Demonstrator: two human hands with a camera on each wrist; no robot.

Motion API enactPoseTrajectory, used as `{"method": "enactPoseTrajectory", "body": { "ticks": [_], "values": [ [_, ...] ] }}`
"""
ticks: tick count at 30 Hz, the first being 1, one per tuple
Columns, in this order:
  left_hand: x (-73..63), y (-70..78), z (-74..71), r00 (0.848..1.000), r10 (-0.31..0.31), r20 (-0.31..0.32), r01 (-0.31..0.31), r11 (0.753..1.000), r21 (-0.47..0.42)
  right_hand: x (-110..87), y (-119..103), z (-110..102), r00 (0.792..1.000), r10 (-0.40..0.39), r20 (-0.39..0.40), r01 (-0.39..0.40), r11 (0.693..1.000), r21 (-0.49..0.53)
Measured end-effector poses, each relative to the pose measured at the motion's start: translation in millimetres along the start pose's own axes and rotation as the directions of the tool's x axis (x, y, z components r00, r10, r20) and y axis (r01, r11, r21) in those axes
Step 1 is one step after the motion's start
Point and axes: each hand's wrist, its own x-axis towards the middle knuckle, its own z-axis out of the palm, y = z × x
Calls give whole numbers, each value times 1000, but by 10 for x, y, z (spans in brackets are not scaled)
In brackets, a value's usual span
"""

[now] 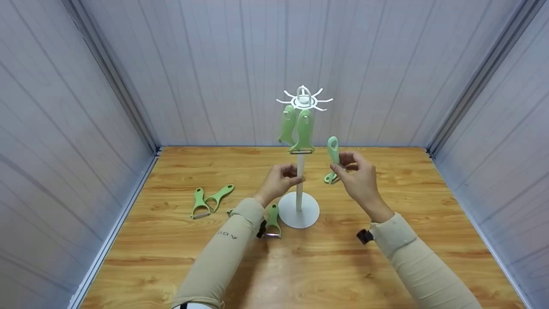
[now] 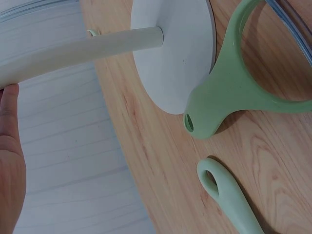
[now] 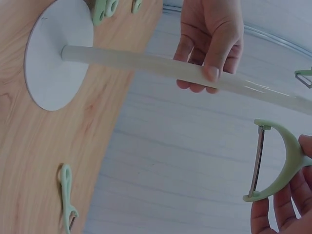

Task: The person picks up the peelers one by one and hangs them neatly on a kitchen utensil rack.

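Head view: a white stand rises between both hands; a green peeler is aloft just right of it, handle upward, below the level of the hooks.
Left hand: thumb and fingers grasp the pole, apparently bracing it.
Right hand: thumb and fingers pinch the lifted peeler low down, near its blade, so the handle hole is unobstructed.
Good handling: it seems best to raise the hole to hook height, slide it over a tip, and let go once the weight settles; fingertips should avoid the cutting edge.
Hung peelers: a front one and a rear one hang close together, so a gentle approach from the right looks safer against knocks.
Tabletop: wood-grained, bearing two peelers at left, another just beside the round base, one partly behind the left sleeve.
Walls: pale, streaked panels; metal strips line the corners.
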Motion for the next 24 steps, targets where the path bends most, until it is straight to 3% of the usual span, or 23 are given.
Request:
{"method": "enactPoseTrajectory", "body": {
  "ticks": [24],
  "values": [
    [20, 14, -16, 1000, -11, -2, 11, 1000, 12, -9, -355, 17, 995, -70, -71, 74, 995, 65]
  ]
}}
